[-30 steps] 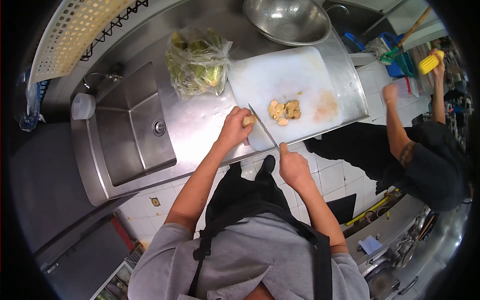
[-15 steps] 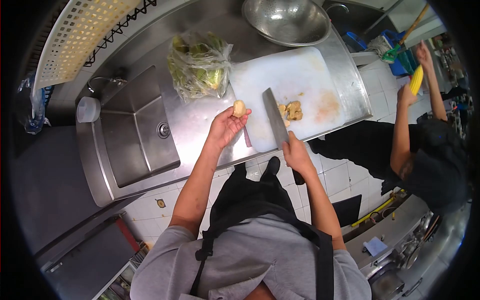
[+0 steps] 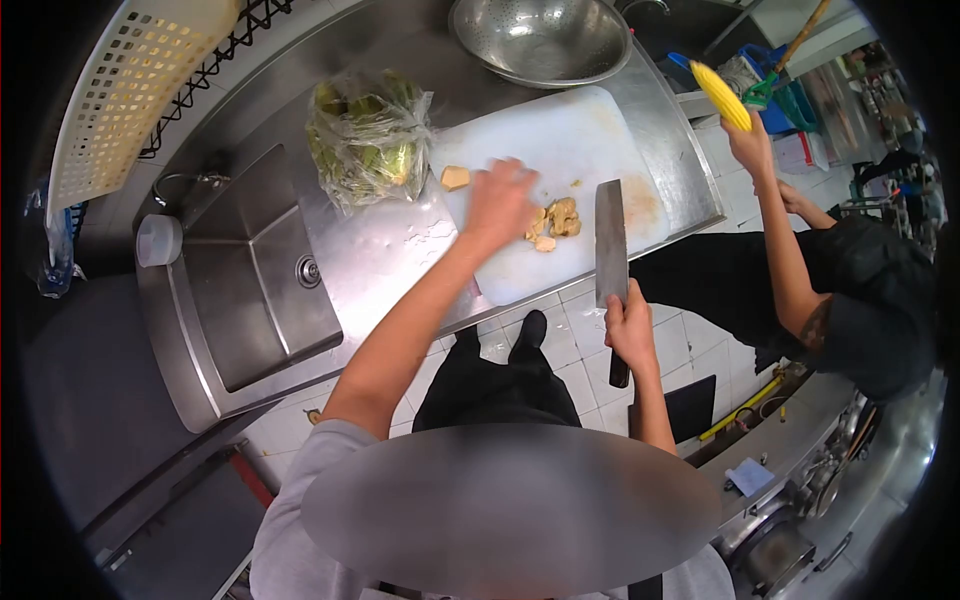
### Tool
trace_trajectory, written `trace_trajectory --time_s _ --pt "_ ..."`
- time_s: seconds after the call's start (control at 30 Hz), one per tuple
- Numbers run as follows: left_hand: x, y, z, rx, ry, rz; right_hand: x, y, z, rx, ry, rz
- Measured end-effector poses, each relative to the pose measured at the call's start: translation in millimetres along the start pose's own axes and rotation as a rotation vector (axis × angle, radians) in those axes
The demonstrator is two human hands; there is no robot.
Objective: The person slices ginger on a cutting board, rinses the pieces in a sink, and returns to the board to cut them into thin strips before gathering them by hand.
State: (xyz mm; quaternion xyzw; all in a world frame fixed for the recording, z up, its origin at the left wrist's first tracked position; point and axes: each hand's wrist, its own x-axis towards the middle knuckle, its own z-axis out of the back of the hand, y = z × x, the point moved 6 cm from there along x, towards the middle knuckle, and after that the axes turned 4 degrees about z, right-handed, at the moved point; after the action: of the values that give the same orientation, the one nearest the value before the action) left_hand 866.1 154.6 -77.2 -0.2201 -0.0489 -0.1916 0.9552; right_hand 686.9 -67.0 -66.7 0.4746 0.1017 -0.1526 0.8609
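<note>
My right hand (image 3: 631, 328) is wrapped round the handle of a cleaver (image 3: 611, 245), whose broad blade points away from me over the near right part of a white cutting board (image 3: 545, 125). My left hand (image 3: 503, 203) is over the left half of the board, its fingers smeared by motion. Just left of those fingers lies a pale, peeled piece of ginger (image 3: 455, 178) on the board's left edge. Between my left hand and the blade sit a knobbly brown chunk of ginger (image 3: 564, 216) and several smaller pale bits.
Left of the board are a plastic bag of green vegetables (image 3: 370, 140) and a steel sink (image 3: 260, 290). A metal colander (image 3: 545, 40) stands behind. At right, a co-worker (image 3: 860, 300) holds up a yellow corn cob (image 3: 720, 95).
My left hand has put the peeled ginger down on the board and moved right, toward the other pieces. The cleaver has shifted right, away from them. The co-worker's corn has moved closer to the counter.
</note>
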Motion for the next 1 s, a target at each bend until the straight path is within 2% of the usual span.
trace_trajectory --time_s 0.03,0.13,0.23,0.33,0.43,0.47,0.57,0.63,0.8,1.0 --pt "1.5 -25.7 -11.4 -0.084 0.163 -0.016 -0.5 -5.2 -0.6 -0.005 -0.014 0.004" --pt "3.8 -53.4 -61.4 -0.022 0.383 -0.070 -4.6 -15.2 -0.8 0.028 -0.027 -0.045" --pt "4.8 -45.5 -43.1 -0.164 0.281 0.041 -13.3 -12.4 -1.0 0.014 -0.016 -0.034" --pt "-19.3 -10.7 14.7 -0.380 -0.060 0.197 -20.6 -0.2 -10.5 -0.007 0.088 -0.039" --pt "-53.1 35.5 16.4 -0.376 -0.115 0.380 -20.0 7.3 -31.7 -0.058 0.175 0.044" --pt "-64.8 46.8 4.4 -0.294 -0.008 0.428 -19.9 13.5 -40.8 -0.058 0.198 0.062" --pt "-86.1 58.4 -2.4 -0.522 -0.001 0.468 -17.6 34.7 -54.9 -0.185 0.215 0.196" --pt "-93.3 63.4 -3.3 -0.536 0.010 0.426 -19.2 39.8 -60.4 -0.241 0.232 0.236" --pt "-95.6 66.9 1.3 -0.576 -0.063 0.338 -25.6 55.5 -59.2 -0.412 0.341 0.216" --pt "-92.9 67.9 3.5 -0.578 -0.018 0.317 -24.6 43.4 -74.3 -0.552 0.430 0.152"
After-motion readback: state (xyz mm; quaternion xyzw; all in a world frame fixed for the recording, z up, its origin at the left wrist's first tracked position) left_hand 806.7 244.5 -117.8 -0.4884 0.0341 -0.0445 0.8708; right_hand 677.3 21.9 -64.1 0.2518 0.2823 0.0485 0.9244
